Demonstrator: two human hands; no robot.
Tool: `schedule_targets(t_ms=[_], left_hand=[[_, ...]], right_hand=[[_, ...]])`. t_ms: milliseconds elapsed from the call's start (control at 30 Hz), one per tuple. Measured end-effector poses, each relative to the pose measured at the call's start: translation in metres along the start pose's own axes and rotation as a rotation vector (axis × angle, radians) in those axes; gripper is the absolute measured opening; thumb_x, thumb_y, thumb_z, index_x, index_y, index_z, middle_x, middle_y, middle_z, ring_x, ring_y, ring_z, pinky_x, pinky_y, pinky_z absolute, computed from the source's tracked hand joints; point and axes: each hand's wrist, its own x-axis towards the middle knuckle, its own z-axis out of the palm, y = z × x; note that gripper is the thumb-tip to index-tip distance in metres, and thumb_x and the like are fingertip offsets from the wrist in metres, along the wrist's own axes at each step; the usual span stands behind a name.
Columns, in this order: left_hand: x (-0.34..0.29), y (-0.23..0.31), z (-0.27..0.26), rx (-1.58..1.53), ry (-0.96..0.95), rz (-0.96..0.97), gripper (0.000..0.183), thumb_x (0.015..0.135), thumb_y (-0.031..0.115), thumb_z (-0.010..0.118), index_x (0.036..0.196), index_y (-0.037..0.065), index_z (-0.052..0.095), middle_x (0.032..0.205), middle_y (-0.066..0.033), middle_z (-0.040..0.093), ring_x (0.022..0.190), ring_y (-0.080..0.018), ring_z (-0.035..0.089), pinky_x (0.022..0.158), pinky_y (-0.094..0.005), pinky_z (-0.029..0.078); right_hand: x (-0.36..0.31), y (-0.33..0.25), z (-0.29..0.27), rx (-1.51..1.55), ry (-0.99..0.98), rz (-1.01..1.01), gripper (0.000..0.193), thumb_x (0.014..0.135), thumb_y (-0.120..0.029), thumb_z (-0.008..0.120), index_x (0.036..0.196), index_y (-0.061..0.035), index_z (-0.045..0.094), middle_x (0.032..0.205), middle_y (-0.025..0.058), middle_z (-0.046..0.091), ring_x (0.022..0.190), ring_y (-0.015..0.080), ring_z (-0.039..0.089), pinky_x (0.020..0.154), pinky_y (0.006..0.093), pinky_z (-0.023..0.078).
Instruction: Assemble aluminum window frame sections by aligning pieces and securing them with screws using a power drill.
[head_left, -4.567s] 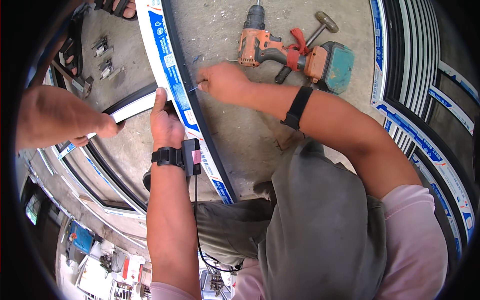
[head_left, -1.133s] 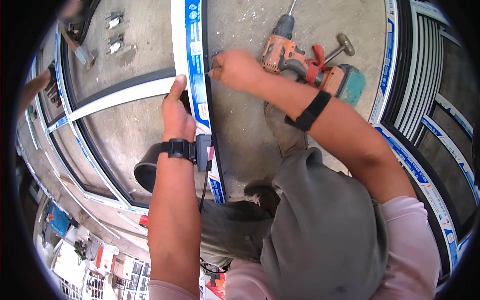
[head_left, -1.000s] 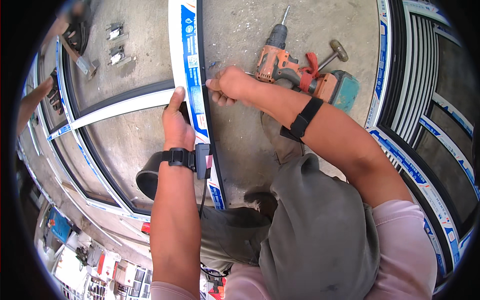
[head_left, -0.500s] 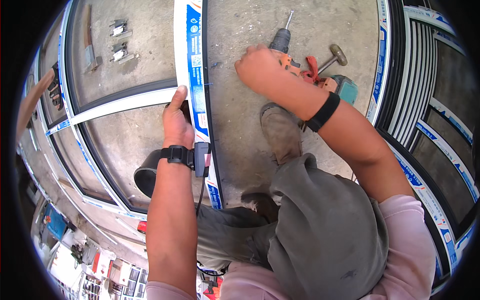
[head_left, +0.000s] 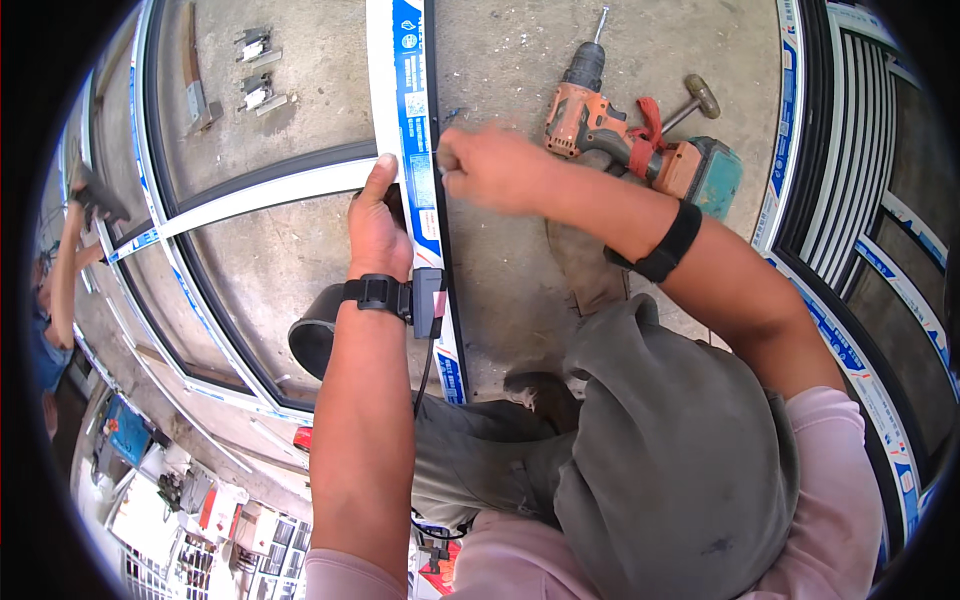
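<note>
While the left hand (head_left: 378, 225) lies flat on the white window frame profile (head_left: 405, 90), thumb stretched along its edge and fingers open, the right hand (head_left: 490, 165) sits just right of it, fingers pinched together on something too small to identify. Frame profile: upright member with blue-printed film, running near to far across the concrete floor (head_left: 510, 290), joined to a white crossbar (head_left: 260, 195) at left. Cordless drill (head_left: 640, 140): orange and teal, lying far right beside a hammer (head_left: 690, 105). Metal brackets (head_left: 255, 65): far left.
</note>
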Motion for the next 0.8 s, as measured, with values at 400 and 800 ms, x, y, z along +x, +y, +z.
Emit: schedule_targets(t_ms=[400, 800], left_hand=[[-0.001, 0.0, 0.001, -0.021, -0.019, -0.012, 0.04, 0.085, 0.032, 0.071, 0.109, 0.001, 0.061, 0.101, -0.01, 0.066, 0.094, -0.0207, 0.061, 0.088, -0.0329, 0.048], [-0.004, 0.0, 0.003, -0.022, 0.013, 0.008, 0.04, 0.085, 0.029, 0.071, 0.11, 0.0, 0.06, 0.1, -0.0099, 0.065, 0.094, -0.0199, 0.06, 0.089, -0.0326, 0.048]], right_hand=[[-0.002, 0.005, 0.024, 0.8, 0.045, 0.136, 0.03, 0.085, -0.011, 0.063, 0.112, 0.0002, 0.058, 0.078, 0.0088, 0.066, 0.064, 0.0149, 0.062, 0.062, 0.0307, 0.05], [0.005, 0.015, 0.018, 0.846, -0.031, 0.089, 0.02, 0.085, -0.008, 0.061, 0.103, -0.0007, 0.064, 0.075, 0.0066, 0.066, 0.061, 0.0123, 0.058, 0.059, 0.0278, 0.048]])
